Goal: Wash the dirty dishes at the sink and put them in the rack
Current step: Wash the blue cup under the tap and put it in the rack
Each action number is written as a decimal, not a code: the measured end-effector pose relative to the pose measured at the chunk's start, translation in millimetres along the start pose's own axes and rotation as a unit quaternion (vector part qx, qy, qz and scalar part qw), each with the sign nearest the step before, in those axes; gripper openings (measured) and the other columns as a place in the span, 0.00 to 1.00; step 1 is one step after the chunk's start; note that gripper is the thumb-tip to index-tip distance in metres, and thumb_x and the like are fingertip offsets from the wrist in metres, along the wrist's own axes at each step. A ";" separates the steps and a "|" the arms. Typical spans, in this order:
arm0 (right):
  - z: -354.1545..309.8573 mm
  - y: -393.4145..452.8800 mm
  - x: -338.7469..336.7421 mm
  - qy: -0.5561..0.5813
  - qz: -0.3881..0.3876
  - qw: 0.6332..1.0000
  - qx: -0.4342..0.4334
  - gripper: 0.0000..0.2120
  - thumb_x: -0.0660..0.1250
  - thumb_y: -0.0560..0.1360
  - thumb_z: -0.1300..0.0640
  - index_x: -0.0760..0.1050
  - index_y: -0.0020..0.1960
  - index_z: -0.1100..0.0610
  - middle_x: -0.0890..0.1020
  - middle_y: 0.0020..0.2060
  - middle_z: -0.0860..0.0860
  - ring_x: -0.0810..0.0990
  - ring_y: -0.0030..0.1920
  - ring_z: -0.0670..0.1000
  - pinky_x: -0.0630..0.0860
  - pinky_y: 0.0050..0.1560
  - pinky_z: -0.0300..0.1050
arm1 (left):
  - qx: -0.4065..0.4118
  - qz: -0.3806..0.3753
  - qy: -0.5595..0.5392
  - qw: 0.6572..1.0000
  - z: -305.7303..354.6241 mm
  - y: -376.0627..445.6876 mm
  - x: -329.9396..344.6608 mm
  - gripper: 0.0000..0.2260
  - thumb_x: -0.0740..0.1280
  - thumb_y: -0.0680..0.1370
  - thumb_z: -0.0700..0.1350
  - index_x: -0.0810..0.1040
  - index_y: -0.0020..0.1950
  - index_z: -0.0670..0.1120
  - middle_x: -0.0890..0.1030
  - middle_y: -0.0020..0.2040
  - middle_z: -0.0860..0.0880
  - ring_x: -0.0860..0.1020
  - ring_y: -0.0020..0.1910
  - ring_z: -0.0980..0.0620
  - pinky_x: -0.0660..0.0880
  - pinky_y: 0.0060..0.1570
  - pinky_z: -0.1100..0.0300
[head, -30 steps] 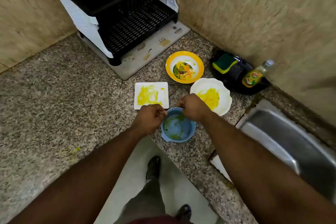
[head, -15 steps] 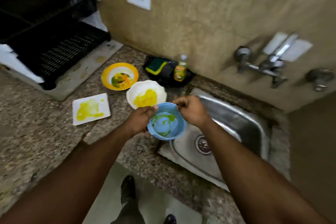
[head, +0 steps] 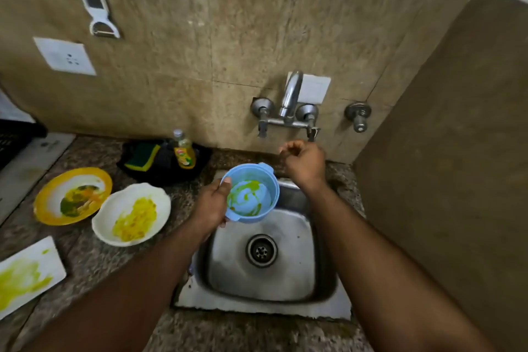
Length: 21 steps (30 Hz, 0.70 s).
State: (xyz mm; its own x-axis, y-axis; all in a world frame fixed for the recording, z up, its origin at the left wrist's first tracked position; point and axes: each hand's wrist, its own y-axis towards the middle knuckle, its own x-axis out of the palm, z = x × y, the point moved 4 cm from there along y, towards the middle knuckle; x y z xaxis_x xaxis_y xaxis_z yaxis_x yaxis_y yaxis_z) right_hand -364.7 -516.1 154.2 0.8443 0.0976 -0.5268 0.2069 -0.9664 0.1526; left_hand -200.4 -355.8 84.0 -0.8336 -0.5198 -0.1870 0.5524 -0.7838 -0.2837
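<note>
blue plastic bowl [head: 251, 193], smeared green inside, hangs over the back-left of the steel sink [head: 265, 271], gripped at its rim by the left hand [head: 213, 203]. the right hand [head: 304, 163] is empty, fingers loosely curled, just under the tap [head: 288, 106] lever behind the sink. this looks like the rinse starting; next comes turning on the water.

Dim, warm indoor light is falling from above, leaving the tiled wall [head: 200, 37] evenly lit and the forearms darkening toward the bottom edge. The steel sink [head: 285, 271] is giving off soft glare around its basin. Wide-angle distortion is bending the wall lines, and the square plate [head: 25, 274] at the table's left edge is smearing into blur.
</note>
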 end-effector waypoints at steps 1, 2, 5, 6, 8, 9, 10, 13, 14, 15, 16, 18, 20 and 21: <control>-0.2 8.7 -6.8 -0.011 0.041 0.999 0.008 0.01 0.75 0.73 0.57 0.85 0.43 0.55 0.86 0.36 0.48 0.83 0.38 0.45 0.79 0.47 0.41 | -0.003 -0.007 -0.005 1.000 3.2 9.2 0.5 0.16 0.60 0.85 0.52 0.80 0.50 0.43 0.78 0.32 0.39 0.74 0.22 0.46 0.68 0.16 0.63; -0.6 16.4 -12.4 -0.033 0.079 0.996 0.020 0.04 0.74 0.73 0.56 0.85 0.45 0.56 0.87 0.39 0.49 0.85 0.40 0.48 0.79 0.48 0.42 | -0.008 -0.012 -0.006 1.000 3.6 19.9 1.7 0.16 0.60 0.85 0.53 0.80 0.52 0.42 0.78 0.34 0.37 0.74 0.24 0.44 0.69 0.17 0.62; -4.2 34.2 -25.7 -0.104 0.180 0.977 0.051 0.09 0.73 0.73 0.52 0.84 0.49 0.56 0.87 0.42 0.52 0.85 0.45 0.55 0.78 0.48 0.43 | -0.017 -0.029 0.001 0.999 7.6 42.2 8.1 0.17 0.60 0.85 0.55 0.78 0.51 0.42 0.78 0.32 0.37 0.73 0.22 0.45 0.71 0.21 0.60; -7.4 38.3 -28.0 -0.121 0.199 0.970 0.063 0.09 0.73 0.73 0.52 0.84 0.49 0.56 0.87 0.42 0.53 0.85 0.45 0.56 0.78 0.47 0.45 | -0.020 -0.038 0.003 0.999 8.6 47.3 11.8 0.16 0.60 0.85 0.55 0.78 0.50 0.43 0.77 0.31 0.38 0.72 0.20 0.46 0.70 0.21 0.60; -9.5 47.7 -29.5 -0.148 0.221 0.961 0.082 0.10 0.73 0.73 0.51 0.83 0.50 0.56 0.86 0.43 0.56 0.85 0.45 0.59 0.81 0.47 0.49 | -0.023 -0.049 0.004 0.999 9.7 57.4 20.2 0.16 0.60 0.85 0.54 0.77 0.48 0.43 0.77 0.29 0.39 0.71 0.18 0.47 0.70 0.21 0.60; -9.5 51.9 -28.9 -0.161 0.223 0.957 0.089 0.10 0.73 0.73 0.52 0.83 0.51 0.56 0.86 0.43 0.56 0.85 0.45 0.60 0.82 0.46 0.50 | -0.022 -0.051 0.004 0.998 10.1 61.2 24.2 0.17 0.61 0.85 0.54 0.77 0.47 0.42 0.76 0.28 0.39 0.71 0.17 0.47 0.69 0.20 0.61; -8.7 55.9 -27.7 -0.171 0.220 0.956 0.093 0.10 0.72 0.73 0.52 0.84 0.51 0.56 0.86 0.43 0.56 0.85 0.45 0.60 0.82 0.46 0.51 | -0.022 -0.053 0.006 0.998 9.9 65.7 28.5 0.17 0.61 0.85 0.54 0.77 0.47 0.42 0.76 0.28 0.39 0.71 0.16 0.48 0.69 0.19 0.62; -1.3 64.0 -25.8 -0.176 0.208 0.957 0.096 0.09 0.71 0.71 0.55 0.85 0.49 0.56 0.86 0.40 0.56 0.85 0.42 0.59 0.83 0.44 0.52 | -0.033 -0.059 0.005 0.998 8.7 74.4 39.1 0.18 0.61 0.84 0.55 0.78 0.47 0.42 0.76 0.27 0.42 0.70 0.15 0.49 0.69 0.21 0.61; -0.2 64.6 -25.7 -0.173 0.203 0.960 0.088 0.09 0.71 0.71 0.55 0.86 0.49 0.56 0.86 0.39 0.57 0.85 0.41 0.60 0.83 0.44 0.52 | -0.037 -0.058 0.002 0.998 7.8 77.2 40.9 0.18 0.61 0.84 0.56 0.78 0.46 0.42 0.77 0.26 0.42 0.70 0.15 0.49 0.69 0.22 0.62; 3.1 66.3 -24.9 -0.167 0.198 0.963 0.076 0.10 0.70 0.70 0.54 0.86 0.48 0.56 0.86 0.39 0.57 0.85 0.41 0.60 0.83 0.44 0.51 | -0.040 -0.057 0.001 0.998 7.1 79.5 42.5 0.19 0.61 0.84 0.56 0.78 0.46 0.42 0.77 0.26 0.42 0.70 0.16 0.49 0.68 0.21 0.62; 5.0 67.0 -24.4 -0.162 0.195 0.965 0.067 0.11 0.70 0.70 0.54 0.86 0.48 0.56 0.86 0.39 0.57 0.85 0.41 0.59 0.82 0.44 0.50 | -0.043 -0.055 0.001 0.998 6.8 81.4 43.7 0.19 0.61 0.84 0.57 0.78 0.46 0.42 0.77 0.27 0.42 0.71 0.16 0.50 0.68 0.21 0.62; 10.9 69.8 -24.7 -0.154 0.189 0.968 0.060 0.11 0.70 0.70 0.52 0.87 0.47 0.56 0.87 0.39 0.56 0.85 0.40 0.58 0.82 0.44 0.48 | -0.048 -0.047 -0.001 0.998 5.9 84.2 44.9 0.20 0.61 0.84 0.57 0.79 0.47 0.41 0.78 0.29 0.42 0.72 0.16 0.51 0.68 0.20 0.63; 19.1 74.4 -28.5 -0.141 0.187 0.970 0.063 0.09 0.71 0.72 0.52 0.87 0.45 0.57 0.87 0.37 0.54 0.85 0.37 0.55 0.81 0.42 0.46 | -0.052 -0.041 -0.005 0.998 6.3 85.2 45.6 0.21 0.61 0.84 0.57 0.79 0.48 0.40 0.78 0.29 0.42 0.72 0.16 0.50 0.68 0.19 0.63; 23.2 76.0 -31.6 -0.123 0.191 0.971 0.071 0.08 0.71 0.72 0.54 0.86 0.44 0.58 0.87 0.36 0.53 0.85 0.35 0.53 0.82 0.41 0.46 | -0.053 -0.040 -0.004 0.998 6.7 85.2 46.3 0.22 0.61 0.84 0.58 0.79 0.49 0.39 0.78 0.29 0.42 0.72 0.16 0.50 0.68 0.20 0.62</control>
State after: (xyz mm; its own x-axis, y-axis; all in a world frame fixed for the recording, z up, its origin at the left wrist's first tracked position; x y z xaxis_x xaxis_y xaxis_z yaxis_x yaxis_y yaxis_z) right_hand -387.2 -598.1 163.1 0.6986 -0.3168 -0.6416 -0.1822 -0.9458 0.2687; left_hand -192.0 -449.0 57.5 -0.8749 -0.4596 -0.1527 0.4802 -0.7826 -0.3961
